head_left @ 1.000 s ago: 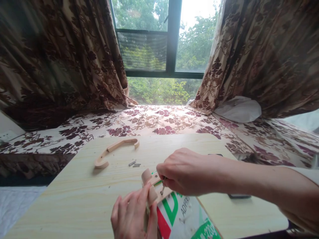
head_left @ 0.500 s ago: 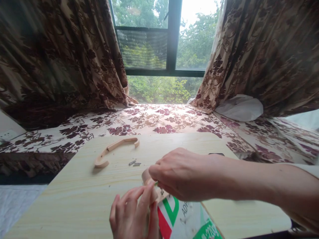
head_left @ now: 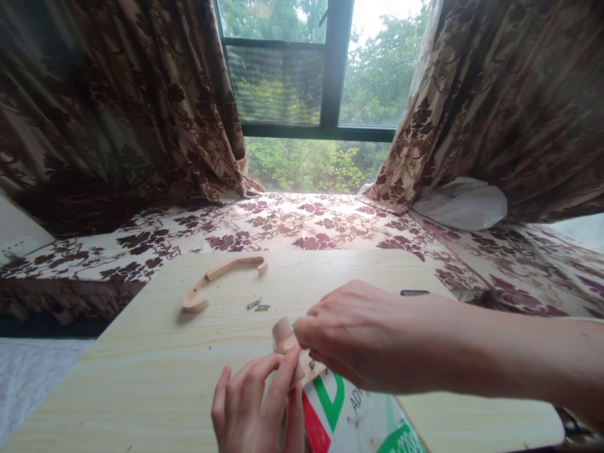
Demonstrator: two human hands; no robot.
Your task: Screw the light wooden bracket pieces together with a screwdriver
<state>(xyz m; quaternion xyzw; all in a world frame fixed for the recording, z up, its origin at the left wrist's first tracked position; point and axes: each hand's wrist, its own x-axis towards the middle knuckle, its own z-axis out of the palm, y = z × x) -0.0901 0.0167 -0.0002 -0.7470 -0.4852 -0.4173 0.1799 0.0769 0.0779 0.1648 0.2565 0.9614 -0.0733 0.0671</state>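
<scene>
My left hand [head_left: 257, 402] rests on a light wooden piece [head_left: 282, 332], its fingers pressed along the near side and holding it down. This piece has a curled end and small dark metal bits set in its flat part. It lies over a printed white, green and red board or packet [head_left: 349, 415]. My right hand [head_left: 353, 333] reaches across from the right, fingers closed in a pinch just above the wooden piece. What it pinches is hidden behind the knuckles. A curved wooden piece with hooked ends [head_left: 230, 267] lies farther back on the left.
Small metal pins [head_left: 262, 307] lie on the pale wooden table [head_left: 141, 371] beyond my hands. A dark flat object [head_left: 414, 292] sits past my right wrist. Behind the table is a flowered window seat [head_left: 302, 220] with patterned curtains and a white bag [head_left: 465, 204].
The view has shifted slightly, so things sit a little farther right. My right hand has moved slightly away from my left fingertips. My left hand keeps its hold on the wooden piece.
</scene>
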